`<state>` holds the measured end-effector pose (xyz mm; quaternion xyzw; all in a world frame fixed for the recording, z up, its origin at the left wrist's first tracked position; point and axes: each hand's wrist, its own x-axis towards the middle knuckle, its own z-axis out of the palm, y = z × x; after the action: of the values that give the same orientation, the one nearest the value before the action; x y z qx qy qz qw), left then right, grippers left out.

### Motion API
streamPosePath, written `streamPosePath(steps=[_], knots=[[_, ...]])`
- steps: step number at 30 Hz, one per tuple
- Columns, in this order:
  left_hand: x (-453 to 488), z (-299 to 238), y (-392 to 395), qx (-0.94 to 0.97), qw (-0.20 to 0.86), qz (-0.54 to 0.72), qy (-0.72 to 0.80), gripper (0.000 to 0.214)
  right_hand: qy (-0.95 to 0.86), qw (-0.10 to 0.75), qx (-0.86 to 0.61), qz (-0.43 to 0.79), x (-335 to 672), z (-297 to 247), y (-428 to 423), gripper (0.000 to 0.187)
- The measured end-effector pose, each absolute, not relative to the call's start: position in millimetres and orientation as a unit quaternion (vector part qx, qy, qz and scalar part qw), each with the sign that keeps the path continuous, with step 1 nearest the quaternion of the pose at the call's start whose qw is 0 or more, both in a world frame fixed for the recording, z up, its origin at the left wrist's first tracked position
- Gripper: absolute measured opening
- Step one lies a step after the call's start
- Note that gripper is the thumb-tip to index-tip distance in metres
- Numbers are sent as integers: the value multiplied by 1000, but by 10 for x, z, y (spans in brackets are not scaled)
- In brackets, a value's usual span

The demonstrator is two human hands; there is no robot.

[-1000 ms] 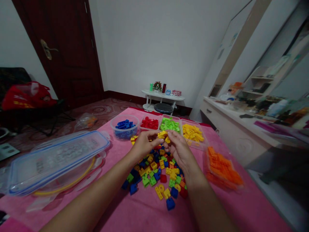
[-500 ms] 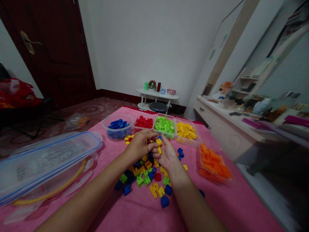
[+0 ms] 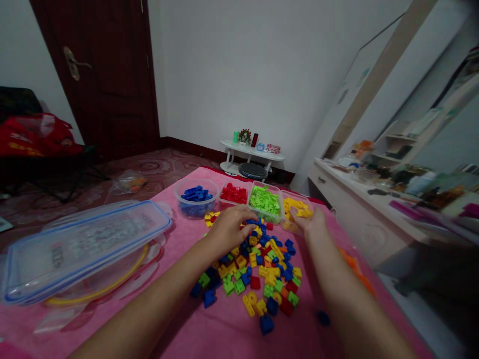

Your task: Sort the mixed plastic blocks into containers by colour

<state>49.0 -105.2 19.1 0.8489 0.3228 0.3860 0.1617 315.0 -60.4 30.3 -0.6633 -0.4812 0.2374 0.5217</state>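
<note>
Round tub [image 3: 179, 203]: blue blocks [image 3: 196, 193] | first box [image 3: 229, 203]: red blocks [image 3: 234, 192] | second box [image 3: 271, 218]: green blocks [image 3: 265, 199] | third box [image 3: 290, 228]: yellow blocks [image 3: 298, 207] | left hand [image 3: 229, 227]: palm down over mixed blocks [image 3: 270, 273], grip half-curled, hold indeterminable | right hand [image 3: 313, 223]: extended to third box, grip partly obscured, opening and hold indeterminable

The surface [image 3: 209, 334] is pink. The loose blocks [image 3: 255, 282] are yellow, blue, green, red and orange. One see-through tub [image 3: 292, 228] has yellow blocks [image 3: 294, 203]. The long lid [image 3: 93, 244] is see-through with a blue edge. The door [image 3: 105, 75] is dark reddish-brown. The floor [image 3: 160, 167] has pinkish swirls.
</note>
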Motion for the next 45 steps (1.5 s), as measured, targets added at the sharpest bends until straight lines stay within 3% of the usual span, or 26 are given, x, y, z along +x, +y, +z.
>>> streamPosePath(steps=[4,8,10,12,15,19,24,30,33,38,42,45], knots=[[489,113,-1024,866,159,324,346,20,-407,544,-695,235,3255,401,-445,49],[536,11,-1047,891,159,267,332,22,-422,548,-682,239,3075,207,-602,38],[569,-32,-1066,902,158,242,321,24,-510,478,-661,274,2946,71,-737,34],[588,-60,-1071,904,153,223,332,25,-628,346,-635,287,2824,-42,-868,28],[565,-74,-1033,888,136,207,388,26,-732,168,-624,217,2660,-130,-1025,26],[473,-82,-943,869,118,165,452,31,-736,68,-667,98,2455,-122,-1154,30],[422,-140,-904,875,120,123,453,35,-721,75,-685,75,2276,-150,-1216,29],[431,-191,-930,870,94,140,463,34,-723,233,-621,193,2502,-102,-1185,23],[438,-186,-924,871,82,131,467,27,-670,266,-682,123,2783,32,-1178,23],[446,-183,-902,867,92,126,474,23,-606,158,-780,-9,3034,60,-1219,18],[439,-181,-878,863,102,160,468,20,-586,54,-808,-16,2997,-139,-1242,21],[471,-169,-867,839,154,226,471,18,-573,42,-818,-22,2978,-228,-1229,23]])
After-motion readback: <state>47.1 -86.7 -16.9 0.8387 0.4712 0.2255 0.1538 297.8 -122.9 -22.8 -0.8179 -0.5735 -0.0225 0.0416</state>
